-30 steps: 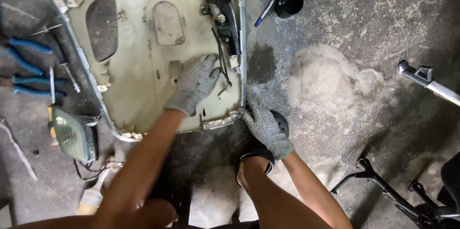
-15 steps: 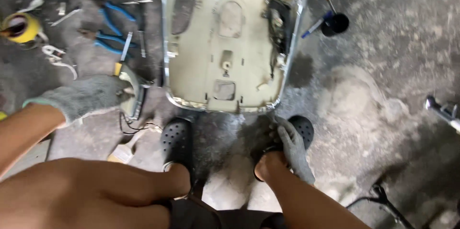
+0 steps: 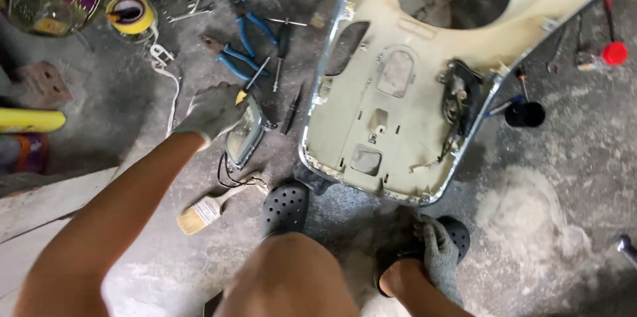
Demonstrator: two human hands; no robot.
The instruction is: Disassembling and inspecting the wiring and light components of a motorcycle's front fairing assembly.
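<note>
The body panel [image 3: 424, 91] lies on the floor [image 3: 564, 178] at 12 o'clock from the feet. At its 9 o'clock sits the lamp unit [image 3: 244, 132] — pliers [image 3: 242, 48] beyond at 11, paintbrush [image 3: 209, 207] nearer at 8. A cup [image 3: 524, 115] stands at the panel's 3 o'clock.

Grey knit gloves [image 3: 212, 113], black perforated clogs [image 3: 285, 207]

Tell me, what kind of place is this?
Probably a vehicle repair workshop: a cream body panel lies on the stained concrete floor, blue pliers beside it, and the gloved left hand touches a lamp unit.
</note>
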